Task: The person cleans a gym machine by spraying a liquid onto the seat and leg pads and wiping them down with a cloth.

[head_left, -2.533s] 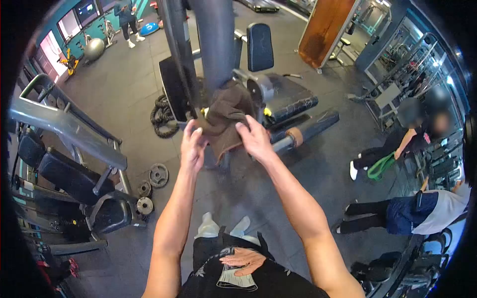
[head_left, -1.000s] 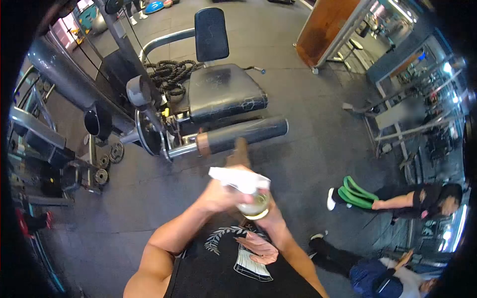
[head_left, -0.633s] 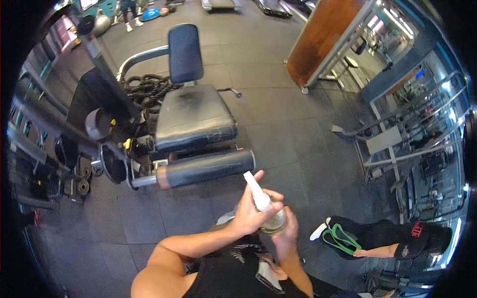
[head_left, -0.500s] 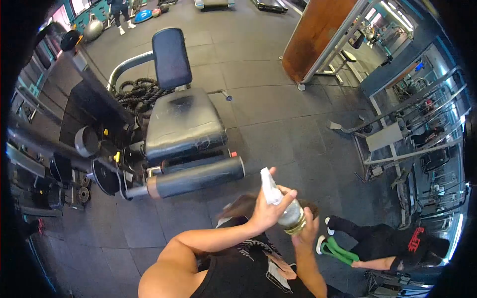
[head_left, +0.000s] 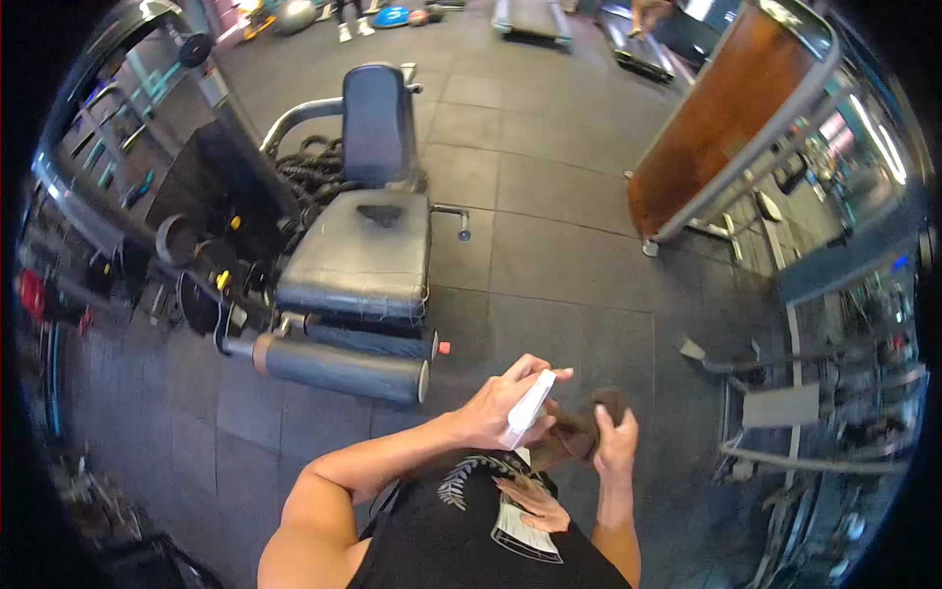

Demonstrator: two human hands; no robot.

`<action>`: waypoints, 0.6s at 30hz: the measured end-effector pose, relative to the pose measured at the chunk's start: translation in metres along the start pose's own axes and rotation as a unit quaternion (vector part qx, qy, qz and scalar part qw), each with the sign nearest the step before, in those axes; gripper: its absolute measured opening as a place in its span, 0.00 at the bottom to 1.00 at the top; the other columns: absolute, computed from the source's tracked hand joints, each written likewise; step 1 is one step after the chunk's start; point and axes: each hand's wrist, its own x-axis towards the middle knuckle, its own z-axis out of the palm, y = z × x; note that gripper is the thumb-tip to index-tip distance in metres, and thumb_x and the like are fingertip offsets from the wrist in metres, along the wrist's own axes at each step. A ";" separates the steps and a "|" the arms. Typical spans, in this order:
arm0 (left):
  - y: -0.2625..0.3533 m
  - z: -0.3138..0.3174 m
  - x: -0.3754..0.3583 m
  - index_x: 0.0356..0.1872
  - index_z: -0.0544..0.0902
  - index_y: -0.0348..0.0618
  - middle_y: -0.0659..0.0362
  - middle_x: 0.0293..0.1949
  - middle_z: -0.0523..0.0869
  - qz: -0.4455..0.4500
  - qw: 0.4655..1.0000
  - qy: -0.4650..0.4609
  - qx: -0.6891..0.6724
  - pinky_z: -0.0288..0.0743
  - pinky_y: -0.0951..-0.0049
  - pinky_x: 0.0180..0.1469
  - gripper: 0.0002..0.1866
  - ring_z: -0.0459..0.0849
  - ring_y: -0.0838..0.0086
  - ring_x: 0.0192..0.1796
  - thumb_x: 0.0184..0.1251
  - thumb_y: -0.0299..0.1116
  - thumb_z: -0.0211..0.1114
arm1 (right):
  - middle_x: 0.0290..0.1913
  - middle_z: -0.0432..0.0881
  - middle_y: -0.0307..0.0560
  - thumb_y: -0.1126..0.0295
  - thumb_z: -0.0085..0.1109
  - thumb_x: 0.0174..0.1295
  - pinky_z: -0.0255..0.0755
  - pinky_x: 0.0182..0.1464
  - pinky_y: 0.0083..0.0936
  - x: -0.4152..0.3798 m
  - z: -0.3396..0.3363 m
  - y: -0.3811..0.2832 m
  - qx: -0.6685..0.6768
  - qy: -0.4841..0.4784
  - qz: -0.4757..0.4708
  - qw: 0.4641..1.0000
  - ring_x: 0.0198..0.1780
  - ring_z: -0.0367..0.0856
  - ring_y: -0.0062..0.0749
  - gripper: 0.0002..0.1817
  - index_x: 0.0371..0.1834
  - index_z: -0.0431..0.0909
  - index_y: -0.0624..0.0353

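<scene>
My left hand [head_left: 496,407] is closed around a spray bottle with a white trigger head [head_left: 531,407]. The bottle's body is mostly hidden behind the hand and against my black shirt. Gripped in my right hand [head_left: 615,444] is a dark brown cloth [head_left: 574,432], bunched up and partly hanging toward the bottle. Both hands are in front of my chest, a short way apart. Ahead and to the left stands a leg machine with a worn black seat [head_left: 358,255], an upright back pad [head_left: 379,123] and a padded roller [head_left: 343,371]; neither hand touches it.
Thick black ropes [head_left: 314,167] lie behind the seat. A weight stack frame [head_left: 221,177] stands at the left. A machine with a brown panel [head_left: 731,123] is at the back right, other equipment [head_left: 780,405] at the right. Treadmills [head_left: 531,22] and a person's legs show at the back.
My hands have moved apart; my right hand has left the bottle and now shows the cloth. The bottle has tilted the other way. My view has turned, and the person with green bands is out of sight.
</scene>
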 end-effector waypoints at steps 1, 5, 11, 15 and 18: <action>0.001 0.007 0.007 0.63 0.76 0.37 0.48 0.56 0.79 -0.028 1.000 0.002 -0.005 0.81 0.64 0.51 0.30 0.83 0.60 0.54 0.55 0.23 0.69 | 0.49 0.83 0.45 0.78 0.62 0.65 0.76 0.53 0.28 0.021 -0.001 -0.012 -0.059 -0.049 0.011 0.997 0.47 0.82 0.29 0.16 0.56 0.76 0.67; -0.006 0.025 0.018 0.53 0.81 0.39 0.48 0.55 0.79 -0.091 0.994 0.058 0.008 0.81 0.64 0.52 0.21 0.82 0.58 0.56 0.54 0.22 0.68 | 0.41 0.87 0.41 0.64 0.64 0.69 0.75 0.50 0.25 0.083 0.036 -0.046 -0.207 -0.282 -0.064 0.935 0.43 0.82 0.24 0.14 0.46 0.83 0.66; -0.001 0.043 0.014 0.50 0.77 0.35 0.48 0.47 0.77 -0.172 0.959 0.209 0.082 0.80 0.60 0.45 0.20 0.84 0.53 0.43 0.59 0.30 0.71 | 0.46 0.84 0.44 0.59 0.56 0.74 0.73 0.54 0.27 0.125 0.099 -0.057 -0.140 -0.425 -0.030 0.894 0.49 0.79 0.28 0.19 0.53 0.80 0.67; -0.031 0.062 0.021 0.49 0.76 0.34 0.48 0.42 0.77 -0.235 0.907 0.337 0.094 0.78 0.58 0.40 0.26 0.83 0.50 0.40 0.55 0.37 0.77 | 0.61 0.77 0.47 0.54 0.43 0.78 0.64 0.66 0.31 0.145 0.119 -0.038 -0.112 -0.463 0.099 0.874 0.62 0.72 0.30 0.25 0.64 0.71 0.65; -0.053 0.067 0.029 0.46 0.75 0.34 0.47 0.39 0.76 -0.283 0.874 0.388 0.074 0.77 0.55 0.39 0.28 0.83 0.47 0.41 0.51 0.39 0.80 | 0.59 0.76 0.46 0.56 0.40 0.78 0.62 0.66 0.27 0.167 0.127 -0.036 -0.136 -0.454 0.215 0.854 0.59 0.72 0.28 0.24 0.64 0.71 0.63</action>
